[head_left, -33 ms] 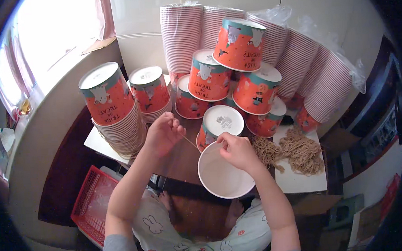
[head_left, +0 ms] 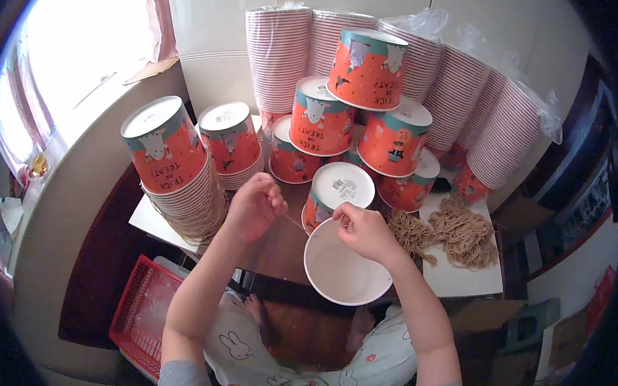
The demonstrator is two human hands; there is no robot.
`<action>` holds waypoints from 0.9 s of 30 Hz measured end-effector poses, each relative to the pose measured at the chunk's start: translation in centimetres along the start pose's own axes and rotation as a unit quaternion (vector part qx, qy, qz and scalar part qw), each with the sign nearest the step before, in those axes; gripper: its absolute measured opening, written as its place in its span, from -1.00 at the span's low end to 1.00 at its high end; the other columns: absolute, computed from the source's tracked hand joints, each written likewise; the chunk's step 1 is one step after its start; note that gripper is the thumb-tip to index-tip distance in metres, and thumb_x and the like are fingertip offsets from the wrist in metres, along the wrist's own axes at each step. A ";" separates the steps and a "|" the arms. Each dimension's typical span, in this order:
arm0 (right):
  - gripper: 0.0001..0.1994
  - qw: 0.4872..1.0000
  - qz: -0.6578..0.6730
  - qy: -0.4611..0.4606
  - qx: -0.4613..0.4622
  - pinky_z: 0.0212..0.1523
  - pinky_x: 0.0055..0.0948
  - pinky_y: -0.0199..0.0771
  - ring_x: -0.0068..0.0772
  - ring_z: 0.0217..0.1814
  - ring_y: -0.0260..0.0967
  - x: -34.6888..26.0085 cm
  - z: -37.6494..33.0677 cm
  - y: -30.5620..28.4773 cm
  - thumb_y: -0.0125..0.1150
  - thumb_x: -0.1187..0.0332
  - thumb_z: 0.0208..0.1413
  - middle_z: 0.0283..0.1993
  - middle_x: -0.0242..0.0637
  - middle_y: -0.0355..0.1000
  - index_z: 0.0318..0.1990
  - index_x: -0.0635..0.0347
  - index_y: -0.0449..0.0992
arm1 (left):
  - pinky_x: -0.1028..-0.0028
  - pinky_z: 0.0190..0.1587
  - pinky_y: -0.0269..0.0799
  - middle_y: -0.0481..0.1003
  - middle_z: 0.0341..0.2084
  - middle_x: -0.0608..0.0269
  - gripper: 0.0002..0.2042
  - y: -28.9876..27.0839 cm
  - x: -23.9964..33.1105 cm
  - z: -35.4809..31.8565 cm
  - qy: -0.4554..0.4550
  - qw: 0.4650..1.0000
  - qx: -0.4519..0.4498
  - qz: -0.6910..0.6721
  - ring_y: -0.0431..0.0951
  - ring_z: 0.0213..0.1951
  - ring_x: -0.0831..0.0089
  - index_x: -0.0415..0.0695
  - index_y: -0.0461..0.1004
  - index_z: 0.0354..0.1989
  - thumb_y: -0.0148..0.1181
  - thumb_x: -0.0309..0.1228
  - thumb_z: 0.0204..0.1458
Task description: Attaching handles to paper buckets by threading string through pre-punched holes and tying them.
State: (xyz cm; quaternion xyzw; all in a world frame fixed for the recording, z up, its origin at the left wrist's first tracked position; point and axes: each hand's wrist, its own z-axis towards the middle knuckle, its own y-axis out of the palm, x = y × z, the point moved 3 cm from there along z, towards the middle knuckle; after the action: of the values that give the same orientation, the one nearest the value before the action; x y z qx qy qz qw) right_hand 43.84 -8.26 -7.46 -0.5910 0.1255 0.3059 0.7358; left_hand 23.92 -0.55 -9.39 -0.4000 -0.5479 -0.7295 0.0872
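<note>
Hands (head_left: 364,233) hold thin twine (head_left: 294,221) and a white-lined bucket (head_left: 347,271) by its rim.

The right hand (head_left: 367,235) gripped a round, white-lined paper bucket (head_left: 347,274) by its rim while the left hand (head_left: 256,205) held thin tan string (head_left: 295,222).

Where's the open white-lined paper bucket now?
In the head view, the open bucket is below and right of centre, rim at the right hand, in front of an upside-down orange paper bucket and left of the tan string.
</note>
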 end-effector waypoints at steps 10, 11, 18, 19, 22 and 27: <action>-0.88 0.981 0.186 -0.051 -0.005 -0.29 -0.51 0.34 -0.45 -0.34 0.35 -0.3 1.0 -0.4 -0.06 0.60 -0.10 -0.39 -0.26 0.37 -0.44 0.27 0.44 | 0.62 -0.27 0.29 0.43 -0.40 0.33 -0.84 3.3 -4.9 -0.4 -0.100 0.900 -0.085 0.415 0.37 -0.35 0.65 -0.28 0.41 -0.27 0.02 -0.47 0.00; -0.88 0.981 0.186 -0.051 -0.005 -0.29 -0.51 0.34 -0.45 -0.34 0.35 -0.2 1.0 -0.3 -0.06 0.60 -0.10 -0.39 -0.26 0.37 -0.44 0.27 0.44 | 0.61 -0.25 0.30 0.44 -0.39 0.31 -0.84 3.6 -4.9 -0.5 -0.108 0.904 -0.090 0.404 0.38 -0.32 0.64 -0.29 0.41 -0.28 0.02 -0.48 0.00; -0.92 0.995 0.062 -0.063 0.051 -0.12 -0.38 0.20 -0.39 -0.16 0.28 -0.5 0.4 -0.6 0.08 0.45 -0.15 -0.28 -0.32 0.34 -0.46 0.15 0.50 | 0.63 -0.40 0.27 0.42 -0.53 0.39 -0.85 3.1 -4.6 -0.4 -0.063 0.885 -0.068 0.457 0.35 -0.46 0.67 -0.28 0.44 -0.36 0.08 -0.44 -0.02; -0.93 0.990 -0.060 -0.092 0.091 -0.07 -0.34 0.11 -0.39 -0.11 0.24 -0.9 0.1 -0.7 0.16 0.38 -0.18 -0.25 -0.36 0.31 -0.47 0.10 0.50 | 0.64 -0.39 0.27 0.42 -0.54 0.39 -0.86 2.6 -4.5 -0.3 -0.081 0.902 -0.055 0.420 0.35 -0.46 0.68 -0.27 0.45 -0.37 0.09 -0.44 -0.02; -0.87 0.988 -0.081 -0.080 0.104 -0.13 -0.30 0.02 -0.42 -0.13 0.16 -1.0 -0.2 -0.3 0.29 0.25 -0.32 -0.32 -0.46 0.24 -0.53 -0.03 0.51 | 0.65 -0.37 0.27 0.42 -0.54 0.38 -0.87 2.4 -4.5 -0.2 -0.101 0.921 -0.050 0.372 0.35 -0.45 0.67 -0.26 0.45 -0.39 0.09 -0.44 -0.02; -0.84 0.975 -0.141 -0.108 0.131 -0.21 -0.30 0.03 -0.42 -0.21 0.15 -1.6 -0.3 0.4 0.30 0.22 -0.31 -0.39 -0.46 0.19 -0.54 -0.01 0.50 | 0.64 -0.32 0.27 0.42 -0.52 0.37 -0.88 2.3 -4.7 -0.5 -0.114 0.936 -0.060 0.329 0.36 -0.42 0.66 -0.24 0.44 -0.40 0.09 -0.44 -0.02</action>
State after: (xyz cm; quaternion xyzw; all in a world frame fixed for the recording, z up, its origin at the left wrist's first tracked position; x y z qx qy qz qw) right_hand 42.37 -8.98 -6.95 -0.4651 -0.0002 0.2419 0.8516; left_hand 28.08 -3.29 -10.91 -0.6428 -0.3471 -0.6413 0.2348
